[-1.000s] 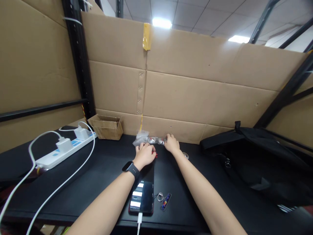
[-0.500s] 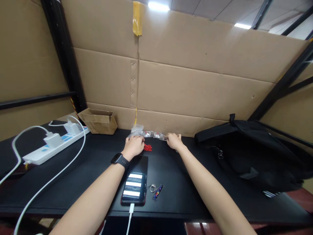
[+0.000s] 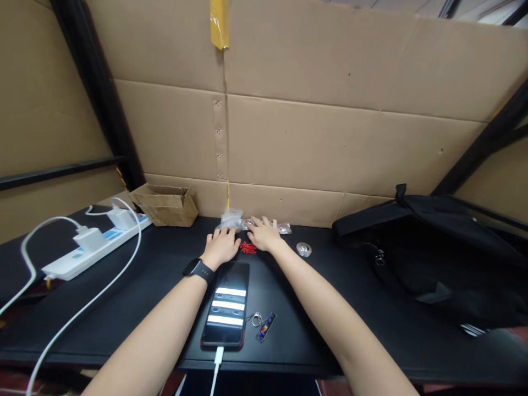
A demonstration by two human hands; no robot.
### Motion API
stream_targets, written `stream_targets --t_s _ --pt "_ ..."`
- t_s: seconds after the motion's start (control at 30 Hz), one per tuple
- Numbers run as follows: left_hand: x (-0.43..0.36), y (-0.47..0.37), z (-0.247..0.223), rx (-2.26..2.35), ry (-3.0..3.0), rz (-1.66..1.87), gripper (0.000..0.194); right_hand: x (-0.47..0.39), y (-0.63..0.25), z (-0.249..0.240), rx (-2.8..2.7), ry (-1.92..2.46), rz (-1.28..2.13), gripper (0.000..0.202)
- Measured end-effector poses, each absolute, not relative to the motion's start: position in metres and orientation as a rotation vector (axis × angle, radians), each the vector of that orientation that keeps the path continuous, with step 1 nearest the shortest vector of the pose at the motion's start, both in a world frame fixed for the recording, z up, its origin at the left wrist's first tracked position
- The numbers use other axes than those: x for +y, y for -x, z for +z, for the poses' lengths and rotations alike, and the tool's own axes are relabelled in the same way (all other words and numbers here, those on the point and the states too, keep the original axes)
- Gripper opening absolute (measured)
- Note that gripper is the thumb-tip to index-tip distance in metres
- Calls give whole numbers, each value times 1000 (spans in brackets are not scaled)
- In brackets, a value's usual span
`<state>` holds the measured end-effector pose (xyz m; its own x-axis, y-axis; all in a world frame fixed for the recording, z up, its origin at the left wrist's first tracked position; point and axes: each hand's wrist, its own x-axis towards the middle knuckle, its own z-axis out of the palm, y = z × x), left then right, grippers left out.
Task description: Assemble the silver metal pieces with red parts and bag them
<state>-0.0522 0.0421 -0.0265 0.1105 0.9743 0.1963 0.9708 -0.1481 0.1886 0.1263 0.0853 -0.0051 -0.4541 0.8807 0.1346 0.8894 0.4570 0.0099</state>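
Observation:
My left hand, with a dark watch on its wrist, rests palm down just in front of a pile of clear plastic bags. Its fingers are slightly spread and hold nothing visible. My right hand lies spread over a row of small clear packets by the cardboard wall and covers part of them. Between and below the hands is a small heap of red pieces, too small to identify. To the right of my right hand sits a roll of clear tape.
A phone with a white cable lies nearer me, beside a keychain. On the left are a white power strip with chargers and an open cardboard box. A black bag takes up the right side.
My right hand has moved left from the right end of the packet row to its middle, uncovering the tape roll. My left hand has drawn slightly left, its fingers spreading. The view has shifted a little.

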Motion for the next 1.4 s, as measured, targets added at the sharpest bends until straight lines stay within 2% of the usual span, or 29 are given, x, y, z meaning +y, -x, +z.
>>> stream_targets --t_s 0.63,0.77,1.1,1.4 --pt "64 61 -42 1882 -2374 561 36 82 -183 11 -2496 1756 -127 44" --pt "63 58 -42 1883 -2390 591 38 77 -214 15 -2420 1843 -167 30" --pt "59 56 -36 1906 -2402 651 39 87 -239 0 -2249 1816 -213 18" --pt "53 52 -24 1748 -2510 733 28 89 -254 5 -2159 1780 -46 23"
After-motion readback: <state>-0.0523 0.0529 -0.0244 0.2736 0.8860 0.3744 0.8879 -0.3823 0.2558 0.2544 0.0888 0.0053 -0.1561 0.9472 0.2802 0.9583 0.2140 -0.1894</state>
